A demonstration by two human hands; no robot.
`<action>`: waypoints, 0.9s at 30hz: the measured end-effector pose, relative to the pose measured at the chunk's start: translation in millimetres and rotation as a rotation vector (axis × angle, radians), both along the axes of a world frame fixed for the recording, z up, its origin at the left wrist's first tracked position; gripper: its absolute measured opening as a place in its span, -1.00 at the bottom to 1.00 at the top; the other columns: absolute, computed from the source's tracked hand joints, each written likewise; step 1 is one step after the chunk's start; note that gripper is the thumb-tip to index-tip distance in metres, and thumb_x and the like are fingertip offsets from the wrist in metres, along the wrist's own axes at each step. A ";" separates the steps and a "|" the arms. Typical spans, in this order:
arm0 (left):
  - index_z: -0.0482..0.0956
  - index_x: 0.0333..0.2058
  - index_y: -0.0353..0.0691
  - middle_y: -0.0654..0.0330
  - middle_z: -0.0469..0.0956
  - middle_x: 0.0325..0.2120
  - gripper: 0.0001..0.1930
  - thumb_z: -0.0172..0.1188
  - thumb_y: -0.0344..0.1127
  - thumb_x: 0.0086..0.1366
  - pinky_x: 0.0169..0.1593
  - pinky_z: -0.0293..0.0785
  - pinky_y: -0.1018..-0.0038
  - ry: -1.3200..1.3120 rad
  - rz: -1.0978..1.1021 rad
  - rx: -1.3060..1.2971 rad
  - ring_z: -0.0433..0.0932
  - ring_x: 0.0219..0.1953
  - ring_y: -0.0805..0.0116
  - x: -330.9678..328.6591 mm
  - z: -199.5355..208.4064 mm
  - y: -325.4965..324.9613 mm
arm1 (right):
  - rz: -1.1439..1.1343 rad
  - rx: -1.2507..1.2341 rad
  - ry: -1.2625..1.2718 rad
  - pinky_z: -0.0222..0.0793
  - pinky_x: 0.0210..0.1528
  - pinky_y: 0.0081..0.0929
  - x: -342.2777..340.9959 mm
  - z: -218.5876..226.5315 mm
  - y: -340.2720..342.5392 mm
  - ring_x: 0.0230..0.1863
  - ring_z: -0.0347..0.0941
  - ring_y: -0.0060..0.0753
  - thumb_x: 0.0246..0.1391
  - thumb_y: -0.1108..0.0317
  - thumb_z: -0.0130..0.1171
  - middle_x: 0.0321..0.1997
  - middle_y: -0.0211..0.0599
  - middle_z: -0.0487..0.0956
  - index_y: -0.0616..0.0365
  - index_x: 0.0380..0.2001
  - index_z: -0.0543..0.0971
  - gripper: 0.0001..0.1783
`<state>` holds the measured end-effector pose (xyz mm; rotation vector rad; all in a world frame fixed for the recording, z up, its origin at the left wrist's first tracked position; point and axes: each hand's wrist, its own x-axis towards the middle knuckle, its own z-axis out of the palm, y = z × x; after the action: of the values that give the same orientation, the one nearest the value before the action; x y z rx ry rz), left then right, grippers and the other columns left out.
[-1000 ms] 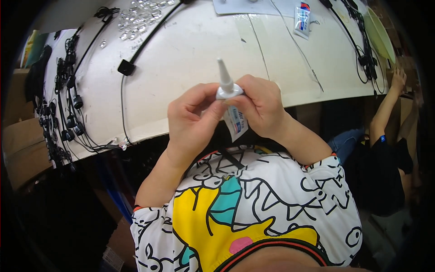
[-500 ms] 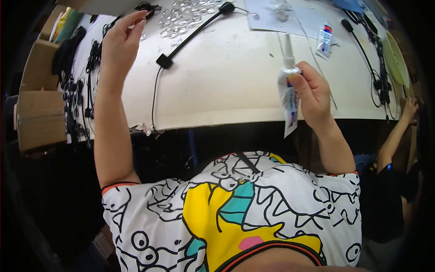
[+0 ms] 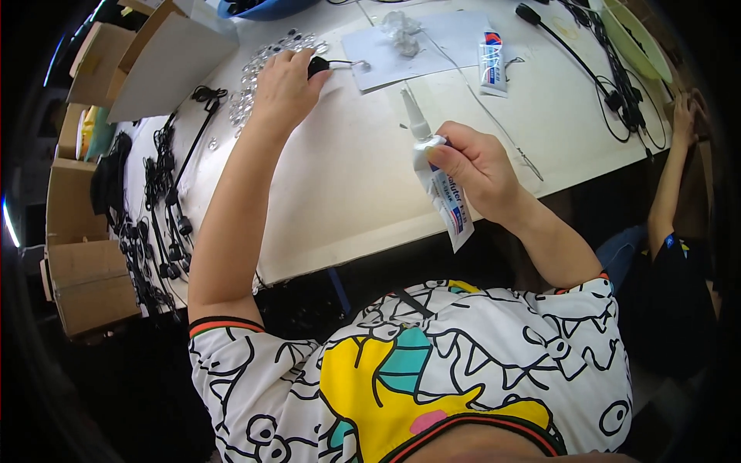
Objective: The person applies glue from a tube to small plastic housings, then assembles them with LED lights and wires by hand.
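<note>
My right hand [image 3: 480,171] is closed around a white and blue glue tube [image 3: 446,193], thumb on its upper part. The tube's pale pointed nozzle [image 3: 415,116] points up and to the left. Over the far left of the table, the fingers of my left hand [image 3: 287,89] are curled at the black end piece [image 3: 317,68] of a rod, with thumb and forefinger against it. A thin wire with a clear tip [image 3: 361,66] sticks out from this piece. My hand and forearm hide the rest of the rod.
Clear glass-like beads [image 3: 243,96] lie beside my left hand. A second tube [image 3: 492,65] lies by white paper [image 3: 378,58] bearing crumpled plastic [image 3: 401,32]. Black cables [image 3: 158,193] and cardboard boxes [image 3: 89,270] line the left. Another person's hand [image 3: 683,116] is at the right.
My left hand has moved right and onto the rod's black end piece. The view has turned and shifted; the glue tube stays in my right hand, now tilted more to the left.
</note>
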<state>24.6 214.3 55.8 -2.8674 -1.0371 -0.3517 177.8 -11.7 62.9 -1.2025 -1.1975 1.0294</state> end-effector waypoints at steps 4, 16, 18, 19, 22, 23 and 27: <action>0.45 -0.19 -0.20 0.05 0.44 -0.28 -0.67 0.11 -0.21 0.07 -0.08 0.21 0.24 0.054 0.033 -0.001 0.35 -0.13 0.10 5.9 -4.9 3.5 | -0.009 -0.006 0.000 0.17 -0.59 -0.67 6.6 -9.4 1.0 -0.64 0.22 -0.67 0.08 0.22 -0.05 -0.70 -0.41 0.37 0.25 -0.55 0.40 -0.71; 0.26 -0.06 -0.40 0.19 0.31 -0.23 -0.64 -0.09 -0.63 0.10 -0.21 0.37 0.59 -0.718 -0.092 -0.657 0.40 -0.31 0.51 -75.0 71.9 -96.8 | 0.061 -0.026 0.126 0.15 -0.54 -0.72 3.0 -7.7 -5.2 -0.58 0.21 -0.72 0.07 0.25 -0.04 -0.63 -0.47 0.38 0.23 -0.55 0.41 -0.74; 0.22 -0.03 -0.38 0.16 0.34 -0.26 -0.61 -0.08 -0.62 0.11 -0.24 0.36 0.61 -0.714 -0.055 -0.630 0.40 -0.34 0.51 -89.9 81.8 -120.4 | 0.034 0.042 0.049 0.15 -0.52 -0.75 1.6 -11.0 -5.4 -0.56 0.21 -0.73 0.08 0.24 -0.04 -0.62 -0.49 0.36 0.22 -0.55 0.41 -0.74; 0.21 -0.02 -0.38 0.14 0.35 -0.28 -0.60 -0.08 -0.60 0.11 -0.26 0.34 0.62 -0.789 -0.070 -0.685 0.38 -0.35 0.52 -96.5 83.4 -133.4 | 0.035 0.055 0.034 0.15 -0.50 -0.77 -0.2 -9.4 -7.7 -0.54 0.22 -0.73 0.08 0.23 -0.04 -0.61 -0.49 0.35 0.22 -0.53 0.41 -0.73; 0.21 -0.02 -0.37 0.07 0.38 -0.33 -0.62 -0.04 -0.48 0.15 -0.30 0.31 0.66 -0.850 -0.071 -0.714 0.35 -0.37 0.51 -117.1 86.4 -166.9 | 0.103 0.065 0.056 0.15 -0.49 -0.77 -4.7 -0.8 -13.8 -0.54 0.23 -0.72 0.08 0.22 -0.04 -0.62 -0.50 0.35 0.21 -0.51 0.42 -0.74; 0.22 -0.04 -0.38 0.13 0.38 -0.32 -0.62 -0.02 -0.39 0.17 -0.31 0.27 0.69 -0.916 -0.059 -0.758 0.33 -0.37 0.54 -124.5 85.6 -178.3 | 0.157 0.081 0.027 0.17 -0.49 -0.76 -6.0 0.1 -16.1 -0.54 0.24 -0.72 0.09 0.26 -0.06 -0.61 -0.49 0.35 0.21 -0.49 0.42 -0.77; 0.33 -0.19 -0.39 0.20 0.37 -0.40 -0.58 -0.04 -0.11 0.14 -0.38 0.17 0.71 -1.179 0.042 -0.865 0.26 -0.45 0.56 -138.9 69.8 -218.7 | 0.285 0.113 -0.068 0.18 -0.52 -0.72 -23.9 9.6 -20.2 -0.57 0.25 -0.70 0.07 0.32 -0.08 -0.61 -0.46 0.36 0.21 -0.49 0.42 -0.81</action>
<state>-114.3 -4.4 125.7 -3.1835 -1.6586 -2.2537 153.9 -32.0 72.5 -1.0038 -1.4913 1.1194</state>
